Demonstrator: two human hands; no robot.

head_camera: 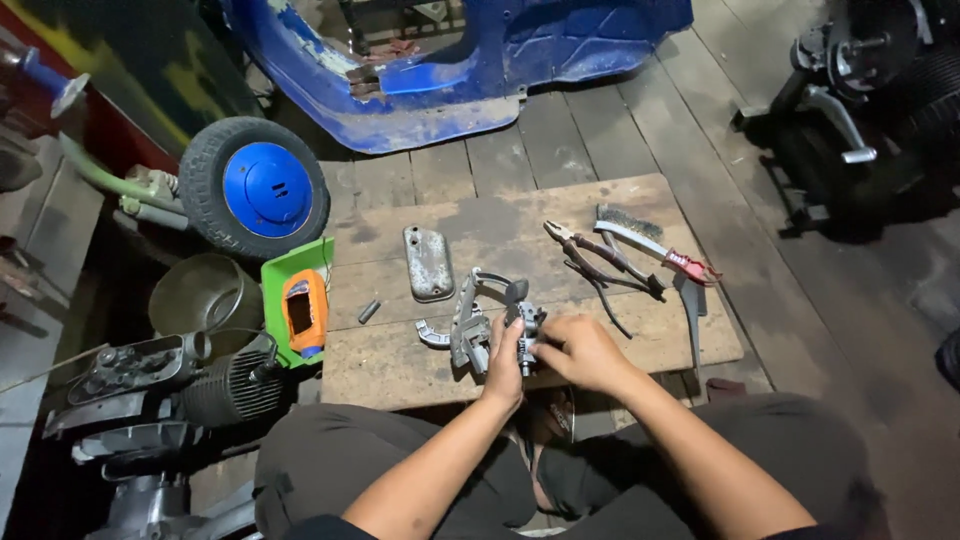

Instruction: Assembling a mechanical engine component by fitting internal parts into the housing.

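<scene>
- the metal part (520, 325) between my left hand (503, 362) and my right hand (578, 352) is dull silver-grey with darker smudges.
- the curved bracket (462, 322) by the board's near edge is pale grey metal.
- the wooden board (400, 370) is tan-brown, blotched with dark grey stains.
- the flat cover plate (428, 262) is grey, flecked with rust-brown.
- the pliers (600, 262) have dark reddish-brown handles.
- the wire brush (650, 240) has a white handle and a red end.
- the tray (285, 270) off the board's left edge is bright green, and the case (305, 312) in it is orange.
- the wheel (255, 187) has a black tyre and a blue hub.
- the body panel (470, 60) is blue with chipped whitish patches.
- my trousers (330, 460) are dark grey.
</scene>
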